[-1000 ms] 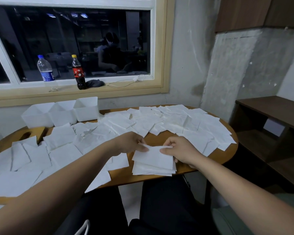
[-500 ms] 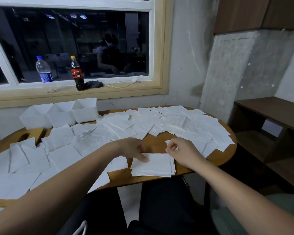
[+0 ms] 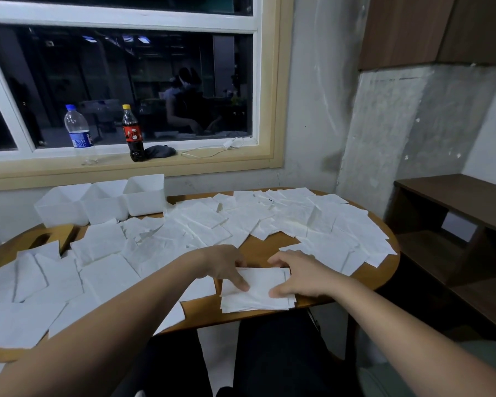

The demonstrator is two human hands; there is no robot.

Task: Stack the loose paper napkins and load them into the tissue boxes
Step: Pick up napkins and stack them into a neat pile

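Step in hand, as I read it: squaring up the small stack of white square paper napkins point(image 3: 255, 296) at the near edge of the oval brown wooden worktop point(image 3: 204, 310), right in front of the person. Left hand point(image 3: 226, 267) lies on the stack's left side, fingers fairly straight & pressing down. Right hand point(image 3: 301, 277) rests on its right side, fingers loosely spread, not pinching anything I can make out.

Stack looks thin, edges not quite flush, lower sheets fanning out at the near corners.

Next move, prob: one hand pins the stack while the other takes a sheet from the loose white napkins point(image 3: 201, 224) scattered over most of the worktop, the nearest just beside the stack. Paper's thin & creased, so light touch req'd.

Row of white open-top plastic tissue boxes point(image 3: 106, 204) sits far left, well apart; can't tell what's inside. Loading looks a long way off.
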